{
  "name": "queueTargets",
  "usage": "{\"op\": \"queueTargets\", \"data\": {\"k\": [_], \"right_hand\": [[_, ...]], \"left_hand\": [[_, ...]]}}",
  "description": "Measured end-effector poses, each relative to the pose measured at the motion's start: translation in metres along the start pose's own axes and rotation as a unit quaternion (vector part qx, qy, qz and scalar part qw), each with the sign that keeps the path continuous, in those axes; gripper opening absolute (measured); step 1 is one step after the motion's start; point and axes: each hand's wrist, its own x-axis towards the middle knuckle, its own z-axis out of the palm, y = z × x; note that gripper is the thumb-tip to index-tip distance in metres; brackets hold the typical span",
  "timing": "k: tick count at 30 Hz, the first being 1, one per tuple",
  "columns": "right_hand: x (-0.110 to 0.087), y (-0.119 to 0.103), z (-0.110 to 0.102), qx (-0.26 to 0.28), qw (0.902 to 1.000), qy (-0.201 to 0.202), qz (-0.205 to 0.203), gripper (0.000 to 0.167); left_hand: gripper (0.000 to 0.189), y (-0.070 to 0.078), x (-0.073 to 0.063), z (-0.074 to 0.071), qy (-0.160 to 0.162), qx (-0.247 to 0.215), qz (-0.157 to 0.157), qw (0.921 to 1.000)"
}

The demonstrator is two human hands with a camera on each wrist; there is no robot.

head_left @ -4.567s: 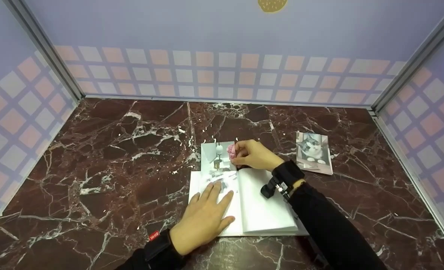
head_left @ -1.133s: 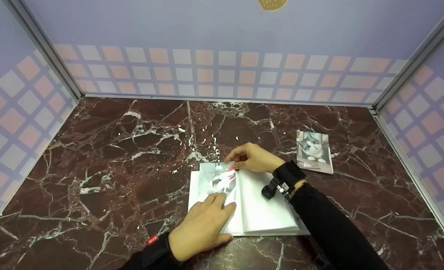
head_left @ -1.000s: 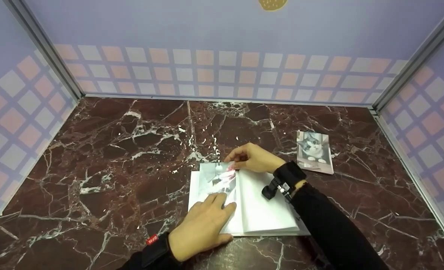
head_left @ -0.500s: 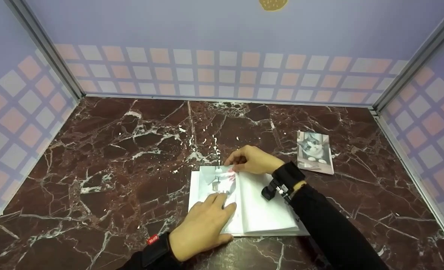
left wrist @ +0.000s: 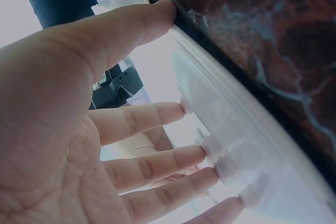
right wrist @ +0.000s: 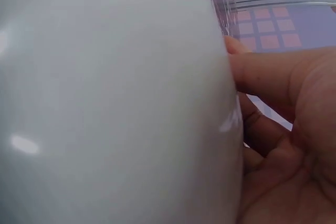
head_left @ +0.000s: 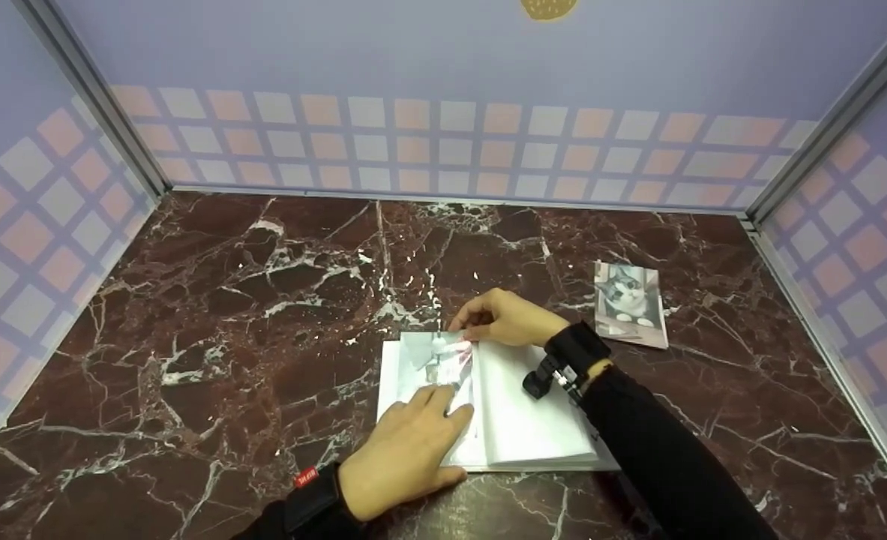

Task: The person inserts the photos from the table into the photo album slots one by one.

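Observation:
A photo album lies open, its white right page (head_left: 537,420) bulging slightly. On its left page is a pale photo (head_left: 419,351) with a pink patch; its top edge sticks out a little beyond the page's far edge. My right hand (head_left: 514,319) pinches the photo's top right corner near the spine. My left hand (head_left: 402,454) rests on the photo's lower part and the page, covering some of both. In the left wrist view, its fingertips (left wrist: 197,156) touch the glossy page. In the right wrist view, the bulging page (right wrist: 121,87) hides much of the right hand's work.
A small stack of photos (head_left: 628,304), a cat picture on top, lies on the dark marble tabletop (head_left: 263,352) to the album's right. Checked panels (head_left: 450,142) wall in the back and both sides.
Over the last several seconds the photo has slid toward me, down over the left page, with my right hand still at its corner. My left hand has shifted slightly; the photo stack stays put.

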Motion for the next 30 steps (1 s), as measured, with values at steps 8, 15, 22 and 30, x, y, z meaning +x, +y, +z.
{"op": "queueTargets", "data": {"k": [8,15,22,30], "right_hand": [[0.0,-0.003,0.001,-0.015,0.9998,-0.011,-0.011,0.017],[0.0018,-0.0062,0.0027,-0.052,0.9985,-0.012,-0.008,0.016],[-0.0004,-0.0061,0.0023,-0.062,0.9979,-0.015,-0.011,0.018],[-0.0028,-0.0071,0.0022,-0.066,0.9975,-0.015,-0.02,0.017]], "left_hand": [[0.069,0.0001,-0.0003,-0.0001,0.001,0.0,0.0,1.0],[0.063,0.0005,0.0007,0.0005,0.003,0.011,-0.003,0.9999],[0.063,0.0011,0.0007,0.0,-0.003,0.0,-0.005,1.0],[0.064,0.0012,0.0005,-0.0006,-0.001,-0.002,-0.004,1.0]]}}
